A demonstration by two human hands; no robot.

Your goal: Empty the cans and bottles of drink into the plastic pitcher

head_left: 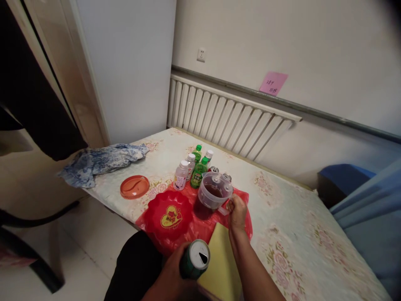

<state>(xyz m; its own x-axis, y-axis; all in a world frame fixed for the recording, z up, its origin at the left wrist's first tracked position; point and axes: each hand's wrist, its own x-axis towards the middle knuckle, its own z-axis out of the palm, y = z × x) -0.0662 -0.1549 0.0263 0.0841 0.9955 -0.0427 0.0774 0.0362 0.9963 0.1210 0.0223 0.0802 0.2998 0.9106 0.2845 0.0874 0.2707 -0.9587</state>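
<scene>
My left hand [172, 267] is wrapped round a dark green drink can [190, 265] with its top opened, held low at the front. In my right hand [237, 212] is the handle of a clear plastic pitcher [205, 198] containing dark brown liquid. The pitcher is over a red plastic bag [200, 228]; I cannot tell whether it touches it. A red scalloped tray [154, 209] with a yellow heart print lies left of the pitcher. Between my forearms is a pale yellow, flat-topped object [221, 259], partly hidden.
Behind the pitcher stand several bottles, including a green-capped one [198, 174] and a white-capped one [181, 176], plus cans [214, 169]. An orange-red round lid [134, 187] and a blue-white cloth [106, 163] lie left on the flowered tablecloth [263, 184]. A radiator [219, 110] lines the wall.
</scene>
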